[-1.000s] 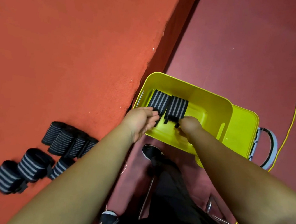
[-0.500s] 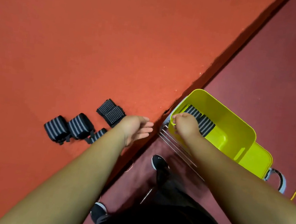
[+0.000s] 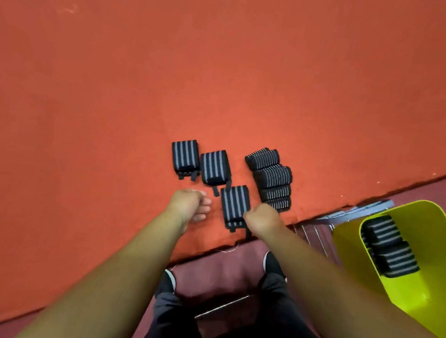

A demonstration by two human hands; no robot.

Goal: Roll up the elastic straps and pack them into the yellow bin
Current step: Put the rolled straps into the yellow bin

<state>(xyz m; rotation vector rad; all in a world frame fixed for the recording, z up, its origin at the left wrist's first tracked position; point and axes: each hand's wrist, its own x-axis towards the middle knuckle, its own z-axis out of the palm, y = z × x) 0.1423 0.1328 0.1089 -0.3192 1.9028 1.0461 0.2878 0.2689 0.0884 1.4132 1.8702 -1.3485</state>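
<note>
The nearest rolled strap (image 3: 233,207) is lying on the orange surface (image 3: 229,70) directly between the two hands, its long axis running away from the person, with the loose tab end pointing back toward the near edge. The right hand (image 3: 261,220) is sitting just beside its right flank, touching or nearly touching it, curled into a loose fist; whether the fingers are already pinching the roll cannot be told, since the knuckles are hiding them. The left hand (image 3: 190,205) is hovering a little apart from the strap's left flank, fingers partly curled and holding nothing.

So the right hand is the nearer one, and a sideways close across the roll's short width looks like the natural grasp.

Beyond this roll, two more rolled straps (image 3: 200,161) are lying side by side further out to the left, and a stack of four rolls (image 3: 271,178) is standing in a row just beyond the right hand. The yellow bin (image 3: 435,225) is sitting well off to the right, below the surface's edge, with two rolls (image 3: 389,244) already lying against its near wall.
</note>
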